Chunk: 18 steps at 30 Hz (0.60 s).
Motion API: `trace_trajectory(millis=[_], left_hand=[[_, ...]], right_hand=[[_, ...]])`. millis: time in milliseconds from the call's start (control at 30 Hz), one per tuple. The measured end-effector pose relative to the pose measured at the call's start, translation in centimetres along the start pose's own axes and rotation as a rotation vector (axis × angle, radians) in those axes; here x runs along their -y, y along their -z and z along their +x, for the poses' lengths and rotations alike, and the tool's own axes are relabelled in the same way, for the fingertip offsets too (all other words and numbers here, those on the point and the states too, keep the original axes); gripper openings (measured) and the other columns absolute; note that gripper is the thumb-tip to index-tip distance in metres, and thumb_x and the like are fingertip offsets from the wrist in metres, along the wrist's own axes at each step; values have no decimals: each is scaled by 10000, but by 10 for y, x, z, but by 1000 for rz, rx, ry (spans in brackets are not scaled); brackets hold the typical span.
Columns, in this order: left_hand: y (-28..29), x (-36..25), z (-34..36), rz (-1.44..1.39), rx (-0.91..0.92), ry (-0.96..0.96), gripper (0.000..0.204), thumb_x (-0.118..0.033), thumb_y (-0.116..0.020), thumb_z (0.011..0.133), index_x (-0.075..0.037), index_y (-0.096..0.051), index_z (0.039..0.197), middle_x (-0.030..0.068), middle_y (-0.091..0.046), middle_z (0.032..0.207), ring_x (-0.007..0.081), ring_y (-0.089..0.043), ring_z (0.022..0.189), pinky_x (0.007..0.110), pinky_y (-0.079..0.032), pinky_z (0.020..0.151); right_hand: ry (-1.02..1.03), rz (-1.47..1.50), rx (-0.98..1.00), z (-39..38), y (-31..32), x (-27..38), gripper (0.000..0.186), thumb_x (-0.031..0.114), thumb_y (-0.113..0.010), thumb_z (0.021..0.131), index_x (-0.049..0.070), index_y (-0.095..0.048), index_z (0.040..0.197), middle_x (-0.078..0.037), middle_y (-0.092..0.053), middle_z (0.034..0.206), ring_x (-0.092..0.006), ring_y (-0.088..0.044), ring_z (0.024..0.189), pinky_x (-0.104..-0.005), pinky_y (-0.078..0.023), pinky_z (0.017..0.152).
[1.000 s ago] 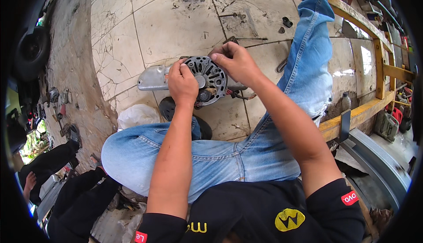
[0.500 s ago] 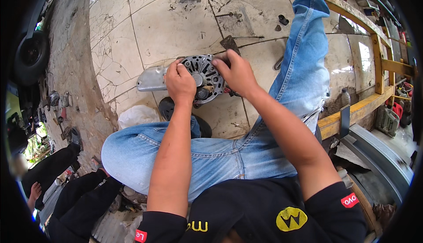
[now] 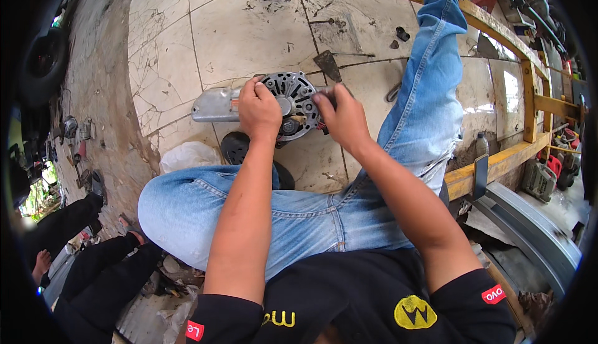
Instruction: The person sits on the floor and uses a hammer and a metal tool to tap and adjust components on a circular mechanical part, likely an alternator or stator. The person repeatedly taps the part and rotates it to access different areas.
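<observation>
Via head camera I see a round slotted metal housing (image 3: 294, 102) low over the tiled floor (image 3: 243, 32). Left hand (image 3: 259, 113): fingers closed on its left edge. Right hand (image 3: 344, 118): fingers bent at its right rim; whether gripping, I cannot tell. Flat grey metal piece (image 3: 213, 105) to the left

"What do you count over there?"

"One left hand (image 3: 259, 112) and one right hand (image 3: 342, 118), two in all, and one round slotted metal housing (image 3: 284, 105)."

"And around that?"

"Two blue trouser legs (image 3: 430, 76), two red sleeve patches (image 3: 194, 330), one phone (image 3: 481, 177), one clear bottle (image 3: 481, 144)."

"Any flat dark blade (image 3: 327, 67)?"

"Just one that I can see."
</observation>
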<state>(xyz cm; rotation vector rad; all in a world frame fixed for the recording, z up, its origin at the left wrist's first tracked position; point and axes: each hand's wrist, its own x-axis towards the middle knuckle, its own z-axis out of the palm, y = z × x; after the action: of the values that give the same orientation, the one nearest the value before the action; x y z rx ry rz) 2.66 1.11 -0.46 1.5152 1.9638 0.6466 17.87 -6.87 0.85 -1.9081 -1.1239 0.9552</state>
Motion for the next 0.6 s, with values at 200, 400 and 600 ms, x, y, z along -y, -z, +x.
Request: trace_trajectory(millis=[200,400,600], left_hand=[[2,-3,-4,14,-36,68,354,-261,-419,980,-92,-673,1160,129,-657,1207,356,-617,1096,441,-494,907],[-2,0,-5,14,-50,12,350,-249,-426,973,-72,-675,1144,141,-663,1187,360,-613,1095,451,-493,914],[-1,0,-5,-4,-73,-2,329,-231,-441,962,-65,-686,1105,147,-675,1151,364,-628,1058,452,-505,892]], right_hand=[[-98,47,-9,-18,11,-1,278,263,-667,944,-7,-605,949,-202,-701,836,-355,-687,753,-417,-517,685],[-29,-18,4,1,17,6,259,261,-690,931,4,-653,926,-177,-691,777,-279,-669,678,-376,-505,641],[72,-202,126,8,23,9,246,276,-700,913,34,-653,926,-159,-687,787,-338,-657,698,-410,-496,626]])
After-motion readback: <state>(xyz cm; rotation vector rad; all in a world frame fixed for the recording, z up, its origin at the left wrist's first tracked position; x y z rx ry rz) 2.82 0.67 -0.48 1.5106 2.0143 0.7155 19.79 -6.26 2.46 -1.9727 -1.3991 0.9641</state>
